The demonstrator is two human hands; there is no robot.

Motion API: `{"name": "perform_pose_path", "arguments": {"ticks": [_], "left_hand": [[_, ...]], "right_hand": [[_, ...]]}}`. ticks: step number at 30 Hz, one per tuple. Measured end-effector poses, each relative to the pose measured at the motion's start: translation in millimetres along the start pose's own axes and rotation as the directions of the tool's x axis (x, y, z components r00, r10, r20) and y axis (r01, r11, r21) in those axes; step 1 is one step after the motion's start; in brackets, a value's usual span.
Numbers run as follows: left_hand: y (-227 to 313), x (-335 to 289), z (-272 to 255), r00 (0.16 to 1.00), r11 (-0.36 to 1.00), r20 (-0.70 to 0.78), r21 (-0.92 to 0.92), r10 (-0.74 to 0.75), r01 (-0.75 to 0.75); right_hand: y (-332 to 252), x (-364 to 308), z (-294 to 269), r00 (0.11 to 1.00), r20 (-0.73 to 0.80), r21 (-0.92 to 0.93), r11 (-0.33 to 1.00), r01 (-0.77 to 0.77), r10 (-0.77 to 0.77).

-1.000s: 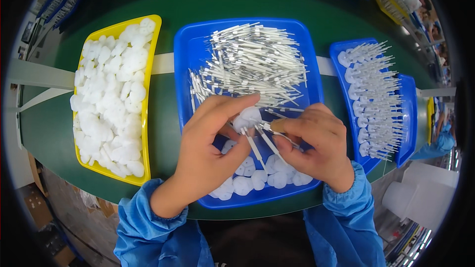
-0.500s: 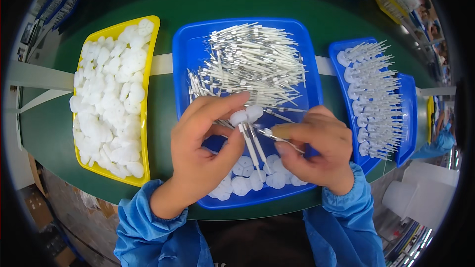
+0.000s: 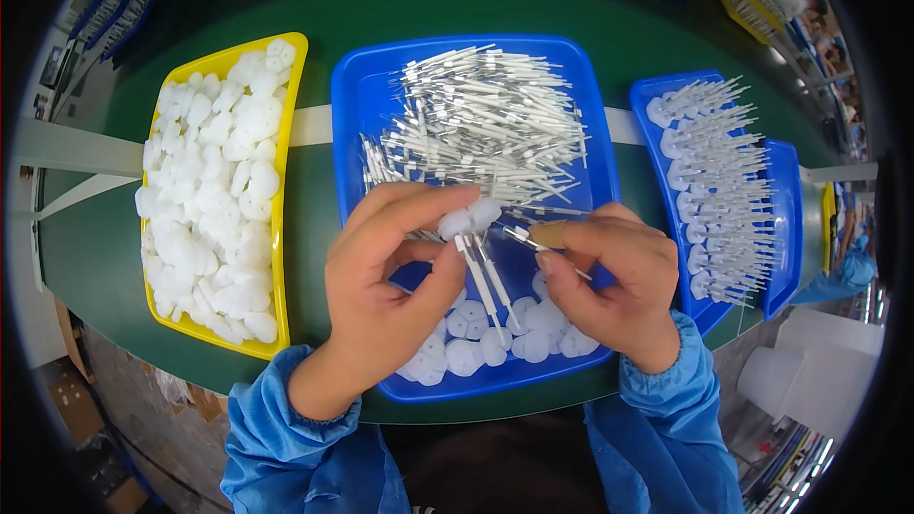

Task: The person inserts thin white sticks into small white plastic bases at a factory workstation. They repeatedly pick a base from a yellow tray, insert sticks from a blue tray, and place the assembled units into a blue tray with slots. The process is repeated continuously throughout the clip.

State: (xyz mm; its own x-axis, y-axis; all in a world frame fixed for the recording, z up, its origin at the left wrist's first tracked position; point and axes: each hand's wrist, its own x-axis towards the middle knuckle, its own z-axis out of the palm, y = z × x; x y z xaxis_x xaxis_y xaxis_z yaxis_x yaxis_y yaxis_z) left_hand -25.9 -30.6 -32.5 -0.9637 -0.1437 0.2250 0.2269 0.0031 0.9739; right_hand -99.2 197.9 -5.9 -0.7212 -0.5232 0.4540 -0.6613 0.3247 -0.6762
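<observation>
Left hand [image 3: 386,271] pinches a white lobed piece [image 3: 468,216] between thumb and forefinger; two white-sleeved rods [image 3: 480,281] slant from beneath it toward 5 o'clock; right hand [image 3: 624,266] pinches a slim rod [image 3: 520,236], long axis 10-to-4, upper end just beside the piece; piece at 10 o'clock from right fingertips, left hand nearer, touching; piece matte, translucent, rounded, plastic-looking; rods straight, sleeves smooth, thin ends metallic; blue tray [image 3: 347,143] below, glossy, round-cornered.

Assembly workshop — indicated by the green table [image 3: 428,0], plastic trays [image 3: 367,86] of bulk small white parts [image 3: 495,114], and a co-worker [image 3: 854,269] in blue.
</observation>
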Motion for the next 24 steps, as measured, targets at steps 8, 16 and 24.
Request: {"name": "perform_pose_path", "arguments": {"ticks": [8,16,24], "left_hand": [[1.9,2.5,1.5,0.997,0.979,0.0,0.19,0.074,-0.073],[1.3,0.0,0.9,0.998,0.987,0.06,0.161,-0.01,0.001],[1.0,-3.5,5.7,0.995,0.991,0.059,0.11,-0.086,0.079]], "right_hand": [[-16.0,-1.1,-0.8,0.996,0.025,-0.071,0.994,-0.088,0.09],[-9.3,-1.7,7.6,0.987,0.061,-0.048,0.988,-0.144,0.147],[-15.1,-2.4,11.2,0.891,0.174,0.22,0.866,-0.45,0.419]]}}
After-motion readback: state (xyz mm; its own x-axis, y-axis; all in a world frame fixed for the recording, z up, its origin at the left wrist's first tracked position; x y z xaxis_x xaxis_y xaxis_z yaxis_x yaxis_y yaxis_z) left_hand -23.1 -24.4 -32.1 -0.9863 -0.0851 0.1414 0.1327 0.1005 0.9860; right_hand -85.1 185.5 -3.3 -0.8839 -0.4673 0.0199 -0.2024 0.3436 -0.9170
